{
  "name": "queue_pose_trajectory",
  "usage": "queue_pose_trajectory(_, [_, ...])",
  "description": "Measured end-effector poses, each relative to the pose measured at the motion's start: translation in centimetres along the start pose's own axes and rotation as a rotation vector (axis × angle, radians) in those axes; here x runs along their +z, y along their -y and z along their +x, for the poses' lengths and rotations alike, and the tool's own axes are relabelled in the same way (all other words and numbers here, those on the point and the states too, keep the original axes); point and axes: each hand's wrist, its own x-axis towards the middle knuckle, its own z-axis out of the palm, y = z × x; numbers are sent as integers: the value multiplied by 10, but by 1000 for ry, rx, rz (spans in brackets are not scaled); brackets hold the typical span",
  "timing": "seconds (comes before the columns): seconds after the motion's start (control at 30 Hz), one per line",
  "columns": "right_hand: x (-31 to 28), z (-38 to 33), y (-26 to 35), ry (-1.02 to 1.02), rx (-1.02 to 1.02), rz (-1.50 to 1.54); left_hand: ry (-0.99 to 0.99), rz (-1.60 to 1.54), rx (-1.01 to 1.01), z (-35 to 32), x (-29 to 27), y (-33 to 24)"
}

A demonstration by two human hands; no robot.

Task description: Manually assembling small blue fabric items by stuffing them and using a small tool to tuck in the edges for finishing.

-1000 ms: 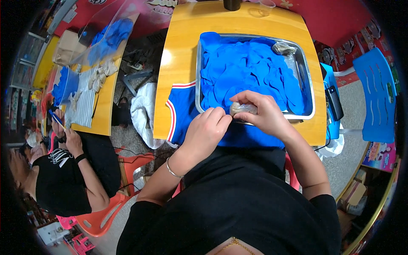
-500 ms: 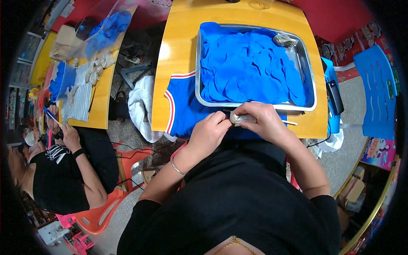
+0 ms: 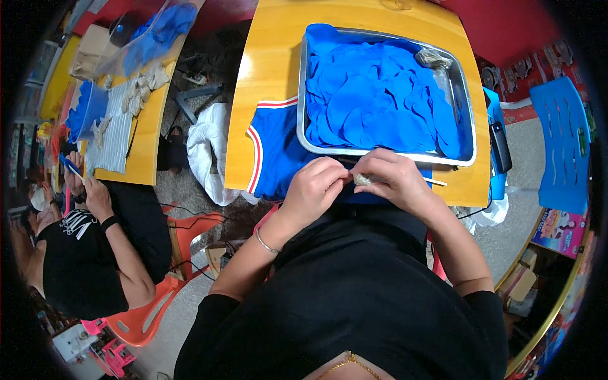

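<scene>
My right hand [image 3: 398, 179] grips a small clear plastic bag [image 3: 361, 180] with pale brownish contents too small to make out. Close beside it, my left hand [image 3: 315, 190] has its thumb and fingers pinched together; whatever they hold is hidden. Both hands are just in front of a metal tray [image 3: 474, 130], over a blue sleeveless garment [image 3: 273, 149] with white and red trim. A heap of flat, rounded blue pieces [image 3: 373, 95] fills most of the tray. Another clear bag [image 3: 434, 59] lies in its far right corner.
A thin pale stick [image 3: 436, 182] lies on the yellow table [image 3: 263, 63] by my right wrist. At the left, a person in black [image 3: 82, 272] works at another table bearing a blue-filled tub [image 3: 95, 113]. A blue chair [image 3: 560, 145] stands at the right.
The view has shifted slightly, so the tray appears a little further right. My fingertips have shifted on the small bag, and less of it shows now.
</scene>
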Motion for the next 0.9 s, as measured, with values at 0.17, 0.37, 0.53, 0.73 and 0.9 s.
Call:
queue_pose_trajectory(0.17, [6, 0, 8, -113, 74, 10, -8, -38, -35, 1, -1, -1])
queue_pose_trajectory(0.37, [7, -2, 3, -124, 75, 56, 22, -85, -104, -2, 1, -4])
queue_pose_trajectory(0.53, [-3, 1, 5, -17, -4, 24, 33, -192, -214, -5, 3, -9])
queue_pose_trajectory(0.73, [-8, 6, 3, 129, -27, -53, 18, -121, -195, -8, 9, -2])
queue_pose_trajectory(0.9, [-11, 11, 8, 185, -41, -74, 31, -92, -139, -9, 6, 1])
